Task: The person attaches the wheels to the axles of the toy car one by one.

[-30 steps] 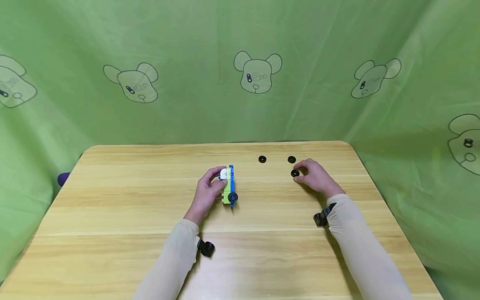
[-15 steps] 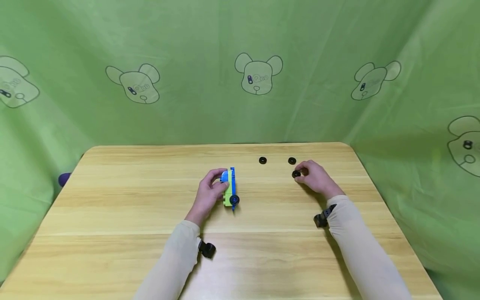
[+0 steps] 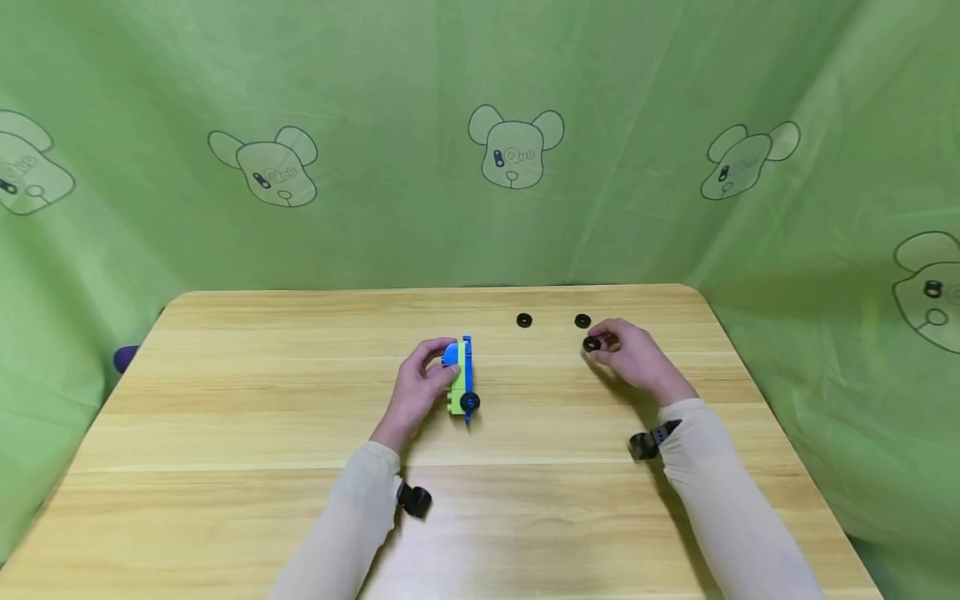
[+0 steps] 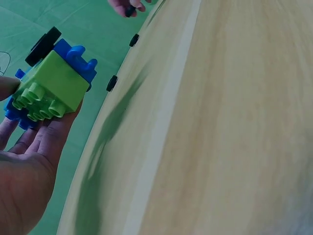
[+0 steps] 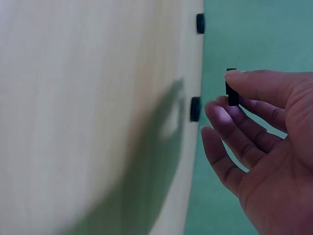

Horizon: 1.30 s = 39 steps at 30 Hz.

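My left hand (image 3: 420, 383) grips a toy car (image 3: 459, 379) built of lime green and blue blocks, held up off the table. One black wheel (image 4: 43, 46) is fitted on it; its studs show in the left wrist view. My right hand (image 3: 633, 358) pinches a loose black wheel (image 5: 232, 87) between thumb and fingertips, raised above the tabletop, with the other fingers loosely bent. Behind it, two more black wheels lie flat near the table's far edge: one wheel (image 3: 582, 320) close to the right hand, another wheel (image 3: 524, 320) further left.
A wooden table (image 3: 300, 517) spans the view beneath both arms. Around its back and sides hangs a green curtain (image 3: 390, 225) printed with bear heads. Something purple (image 3: 125, 358) shows beyond the left edge. A dark camera (image 3: 415, 500) is strapped to each wrist.
The toy car has turned slightly in my left hand, its top going from a pale glare to blue. The right hand keeps its pinch on the wheel, almost in place.
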Each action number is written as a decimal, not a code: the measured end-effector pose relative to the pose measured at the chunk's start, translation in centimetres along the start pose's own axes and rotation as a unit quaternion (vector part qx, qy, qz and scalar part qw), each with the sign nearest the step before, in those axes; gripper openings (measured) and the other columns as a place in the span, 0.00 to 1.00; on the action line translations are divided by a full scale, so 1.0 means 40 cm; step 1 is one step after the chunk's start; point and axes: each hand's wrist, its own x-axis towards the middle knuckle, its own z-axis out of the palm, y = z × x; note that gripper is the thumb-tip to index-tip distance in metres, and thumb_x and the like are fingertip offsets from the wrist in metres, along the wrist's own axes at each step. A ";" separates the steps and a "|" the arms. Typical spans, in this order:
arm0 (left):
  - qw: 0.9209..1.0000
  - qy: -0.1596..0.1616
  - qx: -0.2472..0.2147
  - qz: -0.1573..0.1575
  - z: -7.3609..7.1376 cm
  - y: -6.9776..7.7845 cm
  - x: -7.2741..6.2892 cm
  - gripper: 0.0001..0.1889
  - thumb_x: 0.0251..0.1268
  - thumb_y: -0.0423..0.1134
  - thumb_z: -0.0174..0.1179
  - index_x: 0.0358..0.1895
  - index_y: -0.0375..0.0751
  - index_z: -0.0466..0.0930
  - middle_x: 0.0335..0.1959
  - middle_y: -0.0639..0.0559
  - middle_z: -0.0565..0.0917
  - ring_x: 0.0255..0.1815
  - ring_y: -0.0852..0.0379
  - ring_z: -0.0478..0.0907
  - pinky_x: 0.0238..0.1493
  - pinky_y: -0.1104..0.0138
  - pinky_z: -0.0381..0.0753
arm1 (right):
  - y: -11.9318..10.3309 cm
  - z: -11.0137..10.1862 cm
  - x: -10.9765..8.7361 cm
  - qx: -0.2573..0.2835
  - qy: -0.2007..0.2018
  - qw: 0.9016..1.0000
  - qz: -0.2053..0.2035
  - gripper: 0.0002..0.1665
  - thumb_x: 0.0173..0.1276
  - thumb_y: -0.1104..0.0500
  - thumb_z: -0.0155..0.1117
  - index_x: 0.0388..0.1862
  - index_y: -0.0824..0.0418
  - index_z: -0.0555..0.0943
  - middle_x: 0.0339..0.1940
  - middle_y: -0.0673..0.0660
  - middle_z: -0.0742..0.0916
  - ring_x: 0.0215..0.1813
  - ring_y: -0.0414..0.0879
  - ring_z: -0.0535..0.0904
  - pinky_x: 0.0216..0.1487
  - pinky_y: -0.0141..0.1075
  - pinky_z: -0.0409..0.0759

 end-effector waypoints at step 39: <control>1.000 -0.008 -0.010 -0.008 0.005 0.002 0.004 0.24 0.64 0.23 0.60 0.63 0.35 0.71 0.59 0.39 0.73 0.48 0.47 0.80 0.38 0.62 0.85 | -0.215 0.062 -0.048 -0.015 0.016 0.992 -0.127 0.20 0.62 0.65 0.70 0.54 0.66 0.79 0.45 0.56 0.82 0.47 0.53 0.78 0.50 0.53 0.78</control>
